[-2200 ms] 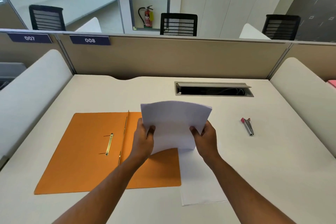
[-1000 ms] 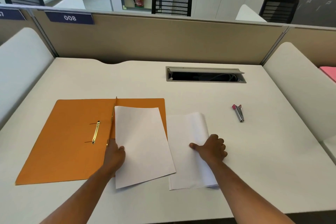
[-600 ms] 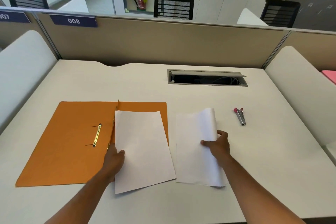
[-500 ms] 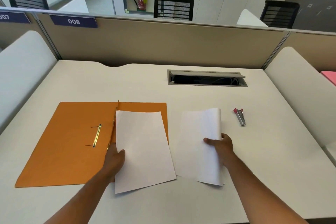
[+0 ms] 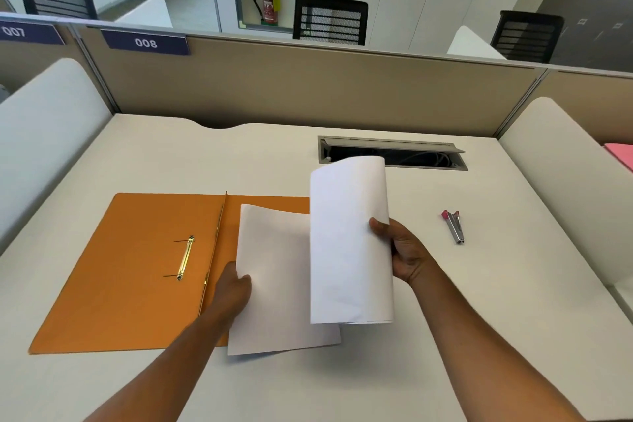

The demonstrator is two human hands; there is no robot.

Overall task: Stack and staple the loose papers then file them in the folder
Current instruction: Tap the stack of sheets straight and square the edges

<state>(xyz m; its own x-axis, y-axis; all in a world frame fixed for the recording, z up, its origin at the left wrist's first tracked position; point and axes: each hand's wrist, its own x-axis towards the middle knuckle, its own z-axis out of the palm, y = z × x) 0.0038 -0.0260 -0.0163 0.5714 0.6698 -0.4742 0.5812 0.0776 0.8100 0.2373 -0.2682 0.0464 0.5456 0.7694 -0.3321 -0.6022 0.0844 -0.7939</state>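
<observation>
An orange folder (image 5: 130, 271) lies open on the desk at the left, its brass fastener (image 5: 185, 258) showing. My left hand (image 5: 233, 288) holds the left edge of a white sheet (image 5: 277, 284) that lies partly over the folder's right flap. My right hand (image 5: 400, 250) grips the right edge of a second batch of white paper (image 5: 349, 243), lifted off the desk and curled over at its top, overlapping the right part of the first sheet. A small silver stapler with a pink end (image 5: 454, 225) lies on the desk to the right of my right hand.
A cable slot (image 5: 392, 156) is cut into the white desk (image 5: 479, 319) behind the papers. Beige partitions close the back, and white rounded dividers stand at both sides. A pink item (image 5: 621, 154) shows at the far right edge.
My right hand has lifted its paper off the desk and brought it left and up, over the edge of the sheet under my left hand. My left hand's sheet stayed on the folder.
</observation>
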